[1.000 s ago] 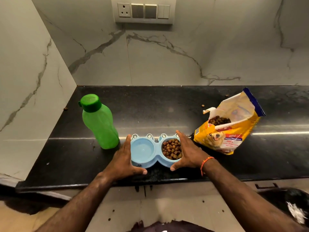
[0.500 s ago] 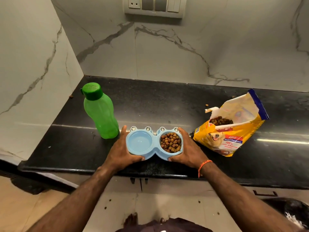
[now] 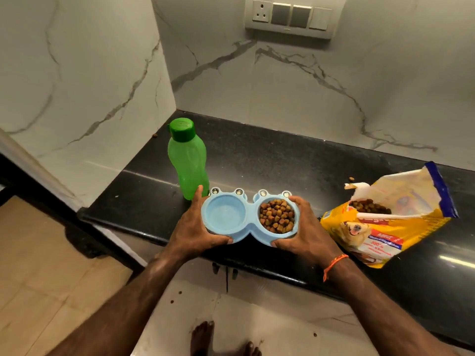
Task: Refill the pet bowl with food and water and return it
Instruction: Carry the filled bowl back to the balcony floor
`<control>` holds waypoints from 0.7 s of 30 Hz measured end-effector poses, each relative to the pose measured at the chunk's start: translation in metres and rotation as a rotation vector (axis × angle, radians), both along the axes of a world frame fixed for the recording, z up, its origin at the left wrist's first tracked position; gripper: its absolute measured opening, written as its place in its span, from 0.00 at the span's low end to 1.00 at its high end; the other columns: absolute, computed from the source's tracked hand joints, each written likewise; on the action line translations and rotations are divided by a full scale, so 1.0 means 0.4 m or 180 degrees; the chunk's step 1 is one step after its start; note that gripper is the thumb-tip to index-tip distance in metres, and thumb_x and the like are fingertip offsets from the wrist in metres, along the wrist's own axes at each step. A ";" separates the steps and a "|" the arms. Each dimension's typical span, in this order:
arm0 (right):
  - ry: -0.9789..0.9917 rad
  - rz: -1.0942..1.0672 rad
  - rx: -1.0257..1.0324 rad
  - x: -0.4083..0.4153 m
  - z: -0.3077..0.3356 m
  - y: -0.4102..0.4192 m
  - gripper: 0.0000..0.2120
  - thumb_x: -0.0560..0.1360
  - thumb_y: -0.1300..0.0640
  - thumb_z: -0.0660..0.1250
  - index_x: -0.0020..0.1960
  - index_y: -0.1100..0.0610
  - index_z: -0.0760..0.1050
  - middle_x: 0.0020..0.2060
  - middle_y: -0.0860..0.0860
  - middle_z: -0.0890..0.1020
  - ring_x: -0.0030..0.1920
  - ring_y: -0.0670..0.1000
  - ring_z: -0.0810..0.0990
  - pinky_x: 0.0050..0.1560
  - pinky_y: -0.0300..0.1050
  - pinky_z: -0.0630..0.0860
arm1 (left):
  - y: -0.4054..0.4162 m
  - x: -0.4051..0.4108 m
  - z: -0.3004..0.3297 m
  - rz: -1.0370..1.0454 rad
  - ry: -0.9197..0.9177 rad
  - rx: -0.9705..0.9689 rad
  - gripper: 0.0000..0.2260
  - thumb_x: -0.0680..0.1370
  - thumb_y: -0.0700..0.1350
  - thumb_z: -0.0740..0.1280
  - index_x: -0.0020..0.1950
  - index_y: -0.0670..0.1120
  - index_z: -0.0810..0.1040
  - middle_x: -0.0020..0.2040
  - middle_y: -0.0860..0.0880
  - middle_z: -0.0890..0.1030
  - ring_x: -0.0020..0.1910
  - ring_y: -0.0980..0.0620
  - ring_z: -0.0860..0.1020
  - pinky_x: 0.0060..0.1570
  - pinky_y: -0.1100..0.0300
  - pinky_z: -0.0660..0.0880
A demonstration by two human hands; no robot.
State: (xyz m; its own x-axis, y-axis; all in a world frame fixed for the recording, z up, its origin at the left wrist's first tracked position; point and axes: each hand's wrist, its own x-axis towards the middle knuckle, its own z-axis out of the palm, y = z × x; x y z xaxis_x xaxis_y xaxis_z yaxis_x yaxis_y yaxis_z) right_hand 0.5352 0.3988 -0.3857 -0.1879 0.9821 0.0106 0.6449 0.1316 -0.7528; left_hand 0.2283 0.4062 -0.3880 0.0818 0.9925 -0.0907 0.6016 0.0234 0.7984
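A light blue double pet bowl [image 3: 248, 214] is held level over the front edge of the black counter [image 3: 282, 160]. Its right cup is heaped with brown kibble [image 3: 277, 216]; its left cup looks to hold clear water. My left hand [image 3: 193, 229] grips the bowl's left end, thumb under the front rim. My right hand [image 3: 307, 233], with an orange thread at the wrist, grips the right end. A green bottle [image 3: 187, 160] with its cap on stands just behind my left hand. An open yellow pet-food bag [image 3: 393, 217] lies to the right.
Marble walls close off the counter's back and left side, with a switch panel [image 3: 290, 18] high on the back wall. A few loose kibbles [image 3: 351, 178] lie on the counter. Below are cabinet doors, floor tiles and my bare feet [image 3: 221, 337].
Both hands closed on the bowl's ends and lifted it off the counter toward the front edge. The view shifted, so the counter and bottle now appear further right.
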 end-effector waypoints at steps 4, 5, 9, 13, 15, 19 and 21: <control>0.0087 0.0263 0.0125 -0.037 0.039 0.015 0.51 0.58 0.41 0.82 0.72 0.37 0.55 0.68 0.45 0.69 0.68 0.45 0.72 0.69 0.41 0.70 | -0.046 -0.034 0.040 0.0284 0.0085 0.0082 0.69 0.58 0.59 0.86 0.83 0.57 0.39 0.74 0.56 0.73 0.72 0.54 0.73 0.69 0.57 0.69; 0.0093 0.0334 0.0162 -0.050 0.048 0.020 0.51 0.58 0.42 0.82 0.71 0.36 0.55 0.68 0.45 0.69 0.68 0.45 0.72 0.69 0.41 0.70 | -0.060 -0.045 0.053 0.0356 0.0100 0.0115 0.69 0.58 0.59 0.86 0.83 0.57 0.40 0.74 0.57 0.73 0.72 0.55 0.73 0.68 0.57 0.69; 0.0095 0.0654 0.0263 -0.113 0.084 0.027 0.51 0.60 0.47 0.85 0.71 0.39 0.55 0.67 0.46 0.69 0.67 0.47 0.72 0.67 0.43 0.72 | -0.127 -0.101 0.105 0.0564 0.0205 0.0277 0.70 0.57 0.63 0.84 0.83 0.55 0.39 0.75 0.58 0.72 0.72 0.55 0.72 0.71 0.54 0.70; 0.0131 0.0888 0.0370 -0.199 0.120 0.025 0.52 0.59 0.50 0.86 0.72 0.43 0.56 0.66 0.47 0.70 0.64 0.47 0.73 0.62 0.39 0.72 | -0.205 -0.169 0.151 0.0923 0.0400 0.0453 0.69 0.58 0.58 0.86 0.84 0.52 0.40 0.75 0.59 0.71 0.70 0.57 0.72 0.66 0.62 0.67; 0.0139 0.1049 0.0386 -0.251 0.136 0.022 0.52 0.59 0.51 0.86 0.71 0.41 0.55 0.65 0.47 0.70 0.63 0.47 0.74 0.60 0.33 0.70 | -0.250 -0.209 0.174 0.1107 0.0444 0.0503 0.69 0.58 0.57 0.87 0.84 0.53 0.41 0.72 0.63 0.71 0.68 0.61 0.72 0.64 0.64 0.66; 0.0203 0.1391 0.0442 -0.370 0.173 -0.001 0.51 0.59 0.48 0.85 0.70 0.38 0.54 0.63 0.45 0.71 0.60 0.44 0.74 0.56 0.24 0.66 | -0.349 -0.300 0.218 0.1422 0.0565 0.0493 0.70 0.57 0.64 0.85 0.83 0.58 0.39 0.74 0.63 0.72 0.68 0.60 0.73 0.68 0.57 0.72; 0.0212 0.1553 0.0423 -0.430 0.188 -0.015 0.51 0.59 0.48 0.85 0.70 0.37 0.55 0.62 0.45 0.71 0.59 0.40 0.74 0.54 0.21 0.66 | -0.400 -0.341 0.235 0.1550 0.0620 0.0479 0.69 0.56 0.65 0.84 0.83 0.59 0.39 0.74 0.62 0.72 0.68 0.58 0.75 0.67 0.57 0.73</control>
